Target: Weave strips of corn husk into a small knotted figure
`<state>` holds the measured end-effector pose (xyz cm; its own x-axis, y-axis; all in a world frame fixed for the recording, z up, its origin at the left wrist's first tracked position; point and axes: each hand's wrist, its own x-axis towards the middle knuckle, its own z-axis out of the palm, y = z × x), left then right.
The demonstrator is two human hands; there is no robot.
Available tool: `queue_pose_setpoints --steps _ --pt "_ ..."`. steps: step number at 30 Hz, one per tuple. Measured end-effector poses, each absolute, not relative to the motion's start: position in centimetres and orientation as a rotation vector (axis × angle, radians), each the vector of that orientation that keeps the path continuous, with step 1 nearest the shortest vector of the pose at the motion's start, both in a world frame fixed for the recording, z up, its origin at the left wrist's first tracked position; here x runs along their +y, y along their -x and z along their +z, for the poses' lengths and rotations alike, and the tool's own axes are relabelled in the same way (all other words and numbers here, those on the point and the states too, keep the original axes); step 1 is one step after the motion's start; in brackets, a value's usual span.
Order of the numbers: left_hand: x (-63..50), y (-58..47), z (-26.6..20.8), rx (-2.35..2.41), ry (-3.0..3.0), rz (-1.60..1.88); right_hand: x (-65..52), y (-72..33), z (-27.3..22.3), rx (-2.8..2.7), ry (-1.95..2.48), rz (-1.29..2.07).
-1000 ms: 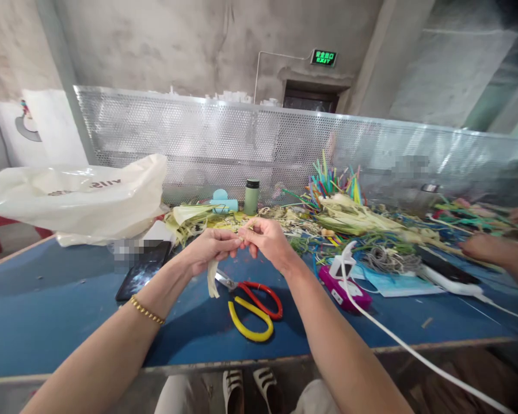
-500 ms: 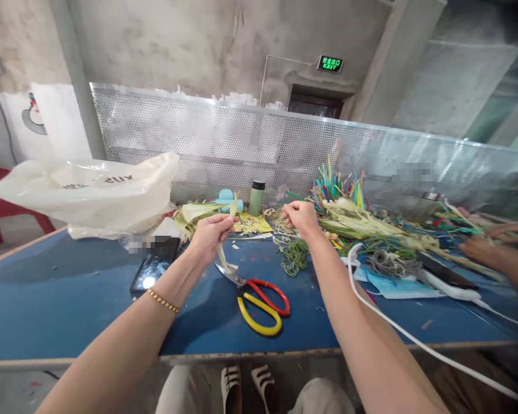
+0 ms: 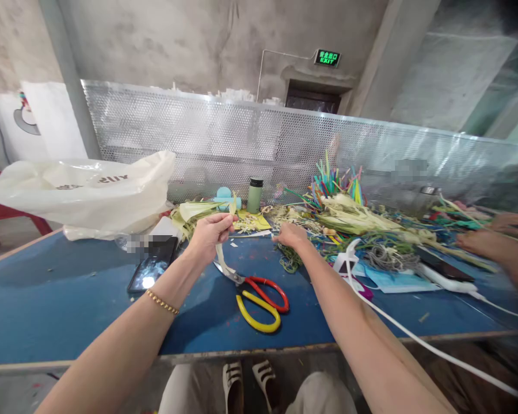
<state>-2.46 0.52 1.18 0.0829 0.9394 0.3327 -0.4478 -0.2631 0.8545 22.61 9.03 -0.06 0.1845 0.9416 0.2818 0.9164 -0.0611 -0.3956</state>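
Note:
My left hand [image 3: 212, 234] pinches a pale strip of corn husk [image 3: 225, 259] above the table. The strip's upper end pokes out over the fingers and its lower end hangs to the blades of the scissors [image 3: 259, 302]. These scissors have one red and one yellow handle and lie on the blue table. My right hand [image 3: 292, 236] is closed, with its fingertips pressed together; whatever they hold is too small to make out. Just below it lies a tangle of green string [image 3: 290, 260].
A phone [image 3: 153, 264] and a white plastic bag [image 3: 86, 192] lie on the left. Behind stand a green bottle [image 3: 254, 195] and colourful pipe cleaners [image 3: 334, 184]. Corn husks [image 3: 349, 215], a white cable [image 3: 397, 330] and a co-worker's hands [image 3: 486, 241] are on the right.
My right hand has come down and slightly left, towards the table and the green string. My left hand stays nearly still with the husk strip. The view has shifted a little.

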Motion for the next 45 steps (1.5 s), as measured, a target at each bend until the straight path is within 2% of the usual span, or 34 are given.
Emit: queue_pose_setpoints --steps 4,15,23,29,35,38,45 --pt "0.5 2.4 1.2 0.602 -1.169 1.476 9.7 -23.8 -0.6 -1.670 1.839 0.158" --pt "1.0 2.5 0.6 0.612 -1.204 1.464 8.1 -24.3 2.5 -1.455 1.219 0.276" --pt "0.9 2.4 0.5 0.643 -1.213 1.461 9.2 -25.6 2.1 -1.443 1.332 -0.004" --pt "1.0 2.4 0.4 0.650 -1.217 1.448 8.6 -25.0 3.4 -1.436 1.221 -0.127" --pt "0.5 1.8 0.6 0.695 -1.210 1.374 6.9 -24.1 3.9 -1.845 1.319 -0.169" --pt "0.5 1.5 0.5 0.703 -1.203 1.295 6.0 -23.0 4.0 -1.951 1.266 -0.064" --pt "2.1 -1.2 2.2 0.710 -1.104 1.217 5.0 -21.7 3.1 -2.025 1.179 0.446"
